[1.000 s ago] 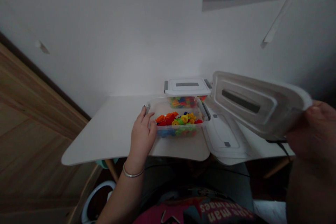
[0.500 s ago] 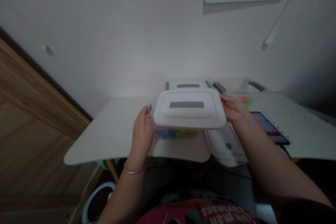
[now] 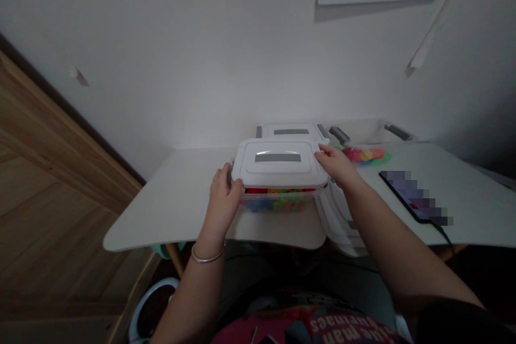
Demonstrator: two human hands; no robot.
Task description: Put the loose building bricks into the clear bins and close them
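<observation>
A white lid (image 3: 282, 174) with a grey handle strip lies over a clear plastic storage box (image 3: 262, 205). Bright red, yellow, green and blue pieces (image 3: 288, 203) show through the box's front wall. At the lid's left end, my left hand (image 3: 226, 191) is closed around the edge, thumb by the front corner. My right hand (image 3: 336, 165) grips the lid's right edge, its fingertips on the rim. Whether the lid is seated all round cannot be seen; a gap with colour shows along its front.
Behind stands another white-lidded box (image 3: 292, 128), beside an open clear bin (image 3: 363, 131) with grey clasps. Colourful round pieces (image 3: 365, 156) lie right of it. A spare white lid (image 3: 338, 220) overhangs the table's (image 3: 161, 199) front edge. A phone (image 3: 415, 199) with a cable lies right.
The lid has come down and slightly left onto the box. My right hand moved left with it; my left thumb has shifted onto the lid's front corner. The round pieces are now uncovered.
</observation>
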